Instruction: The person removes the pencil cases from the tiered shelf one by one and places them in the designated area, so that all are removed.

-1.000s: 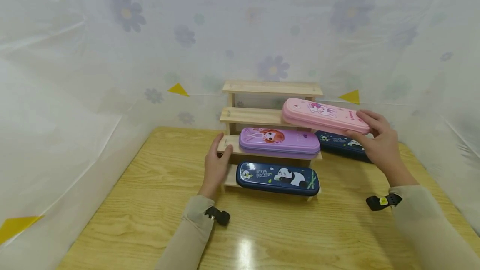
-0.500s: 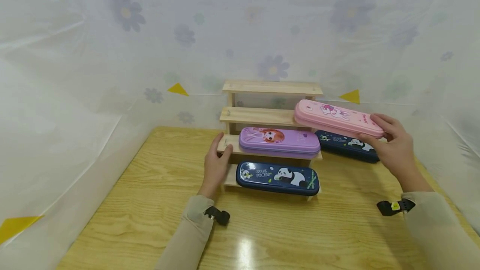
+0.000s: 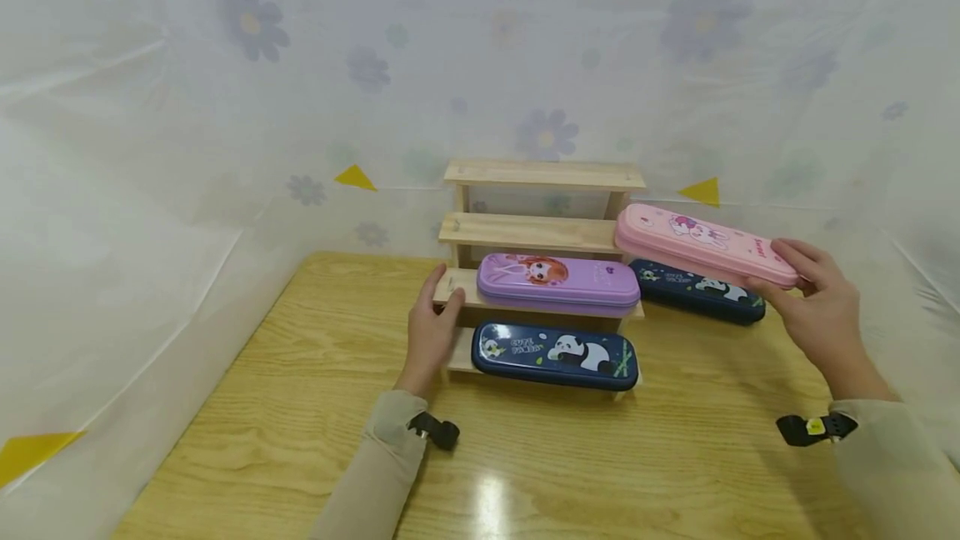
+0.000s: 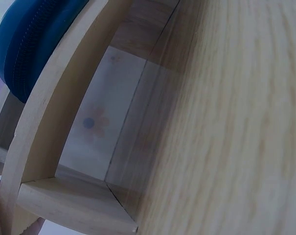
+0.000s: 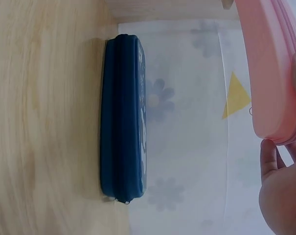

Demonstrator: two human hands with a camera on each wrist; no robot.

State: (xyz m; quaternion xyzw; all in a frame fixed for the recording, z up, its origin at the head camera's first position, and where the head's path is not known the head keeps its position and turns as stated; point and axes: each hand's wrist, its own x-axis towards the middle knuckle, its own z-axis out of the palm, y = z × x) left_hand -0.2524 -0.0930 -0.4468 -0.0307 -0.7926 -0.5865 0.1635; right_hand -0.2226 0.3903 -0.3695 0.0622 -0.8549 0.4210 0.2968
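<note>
My right hand (image 3: 821,307) grips the right end of a pink pencil case (image 3: 705,244) with a rabbit print, held up beside the wooden tiered rack (image 3: 525,232). In the right wrist view the pink case (image 5: 270,63) hangs above the table, fingers and thumb at its end. Below it a navy panda pencil case (image 3: 697,292) lies on the table. My left hand (image 3: 431,336) grips the left end of the rack's second step from the bottom. On that step lies a purple pencil case (image 3: 558,283) with a girl print; another navy panda case (image 3: 555,357) lies on the lowest step.
The rack's top two steps (image 3: 543,176) rise behind the purple case. A wood-grain table (image 3: 300,407) spreads under everything. Pale flowered sheeting (image 3: 480,48) hangs at the back and sides, with yellow (image 3: 701,191) and dark triangles on it.
My right hand has moved to the right and slightly down with the pink pencil case, away from the rack's steps. My left hand has stayed on the rack.
</note>
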